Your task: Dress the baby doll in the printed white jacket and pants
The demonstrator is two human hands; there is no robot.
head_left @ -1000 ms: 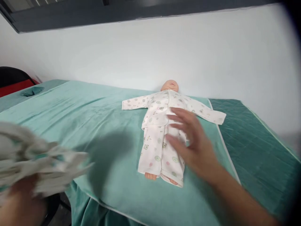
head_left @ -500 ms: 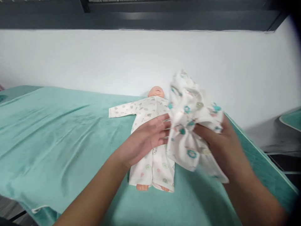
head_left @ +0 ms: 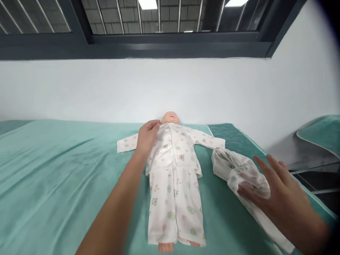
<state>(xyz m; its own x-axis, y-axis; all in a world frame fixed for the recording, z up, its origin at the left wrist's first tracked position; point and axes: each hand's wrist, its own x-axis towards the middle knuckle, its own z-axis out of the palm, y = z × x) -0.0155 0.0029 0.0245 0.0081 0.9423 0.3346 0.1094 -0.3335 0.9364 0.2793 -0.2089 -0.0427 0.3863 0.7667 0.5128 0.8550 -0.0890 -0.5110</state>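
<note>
A doll [head_left: 170, 117] lies on its back in a white long-sleeved top [head_left: 176, 148] and white trousers [head_left: 175, 209], both printed with small coloured figures. Its feet poke out of the trouser legs. My left hand [head_left: 148, 136] reaches over the doll's shoulder on the left, fingertips beside its neck; the fingers lie close together and hold nothing visible. To the right of the doll lies a crumpled white printed cloth [head_left: 247, 173], its kind unclear. Above it is my right hand [head_left: 281, 194], slightly blurred, with fingers apart.
A green sheet [head_left: 66, 184] covers the surface under the doll, with a darker green quilted pad [head_left: 224, 131] at the right. Behind stands a white wall [head_left: 106, 88] below a dark-framed window [head_left: 172, 46] with bars. A green flap [head_left: 322, 136] juts out at the far right.
My right hand has put the crumpled cloth down beside the doll and let it go. My left hand has moved up and left to the doll's shoulder. The view has tilted up.
</note>
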